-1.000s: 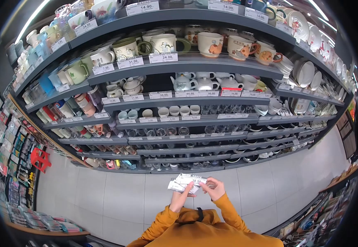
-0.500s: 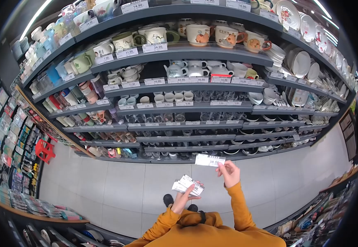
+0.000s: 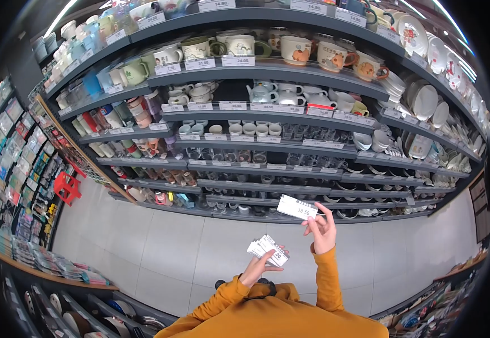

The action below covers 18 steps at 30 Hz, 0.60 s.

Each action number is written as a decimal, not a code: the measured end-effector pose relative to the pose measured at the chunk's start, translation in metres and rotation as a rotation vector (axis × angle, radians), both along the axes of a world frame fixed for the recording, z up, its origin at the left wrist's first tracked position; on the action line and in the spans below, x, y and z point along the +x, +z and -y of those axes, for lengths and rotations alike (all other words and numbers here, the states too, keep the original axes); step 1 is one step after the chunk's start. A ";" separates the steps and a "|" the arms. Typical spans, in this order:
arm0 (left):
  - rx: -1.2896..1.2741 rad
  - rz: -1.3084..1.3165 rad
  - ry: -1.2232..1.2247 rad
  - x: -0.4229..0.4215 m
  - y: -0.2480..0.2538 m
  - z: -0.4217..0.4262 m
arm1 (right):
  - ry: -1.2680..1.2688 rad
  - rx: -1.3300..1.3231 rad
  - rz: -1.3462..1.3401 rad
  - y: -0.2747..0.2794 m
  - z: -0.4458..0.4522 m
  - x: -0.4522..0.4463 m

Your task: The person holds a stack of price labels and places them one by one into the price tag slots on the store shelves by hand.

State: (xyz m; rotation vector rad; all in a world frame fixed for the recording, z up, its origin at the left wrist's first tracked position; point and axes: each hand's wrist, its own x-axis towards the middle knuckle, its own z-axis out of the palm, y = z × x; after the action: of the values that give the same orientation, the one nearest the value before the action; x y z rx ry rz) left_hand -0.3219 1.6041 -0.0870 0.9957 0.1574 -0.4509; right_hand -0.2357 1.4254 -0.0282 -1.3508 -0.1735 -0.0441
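My right hand (image 3: pixel 323 230) pinches a single white price tag (image 3: pixel 295 207) by its right end, holding it up in front of the lower shelves. The printing on it seems to read 38.50. Lower and to the left, my left hand (image 3: pixel 256 269) is closed around a fanned stack of price tags (image 3: pixel 268 250), with the thumb lying across the top one. How many tags are in the stack I cannot tell. Both hands are in the air over the aisle floor, apart from each other.
A long grey shelf unit (image 3: pixel 256 115) curves across the view, carrying mugs (image 3: pixel 295 49), teapots (image 3: pixel 263 92), small cups (image 3: pixel 249 129), glasses and plates (image 3: pixel 424 102). Price tags line its edges. A red stool (image 3: pixel 66 188) stands at left on the tiled floor (image 3: pixel 171 242). More goods racks flank the aisle.
My right hand has lifted slightly with the single tag, which now tilts more. The left hand still holds the stack, a little further right. The shelves have shifted rightward in view.
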 end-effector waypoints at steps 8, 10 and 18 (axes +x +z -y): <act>0.035 -0.032 0.096 -0.004 -0.001 -0.035 | -0.014 -0.043 0.177 0.055 -0.027 0.025; 0.038 -0.040 0.109 -0.005 -0.001 -0.040 | -0.042 -0.045 0.207 0.073 -0.034 0.027; 0.048 -0.046 0.106 -0.007 -0.003 -0.050 | -0.024 -0.114 0.275 0.092 -0.050 0.041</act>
State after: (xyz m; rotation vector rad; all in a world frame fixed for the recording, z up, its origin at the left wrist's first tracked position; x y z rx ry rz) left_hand -0.3290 1.6541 -0.0903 1.0194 0.2615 -0.3749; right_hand -0.1950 1.4753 0.0635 -1.4577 -0.3959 -0.2439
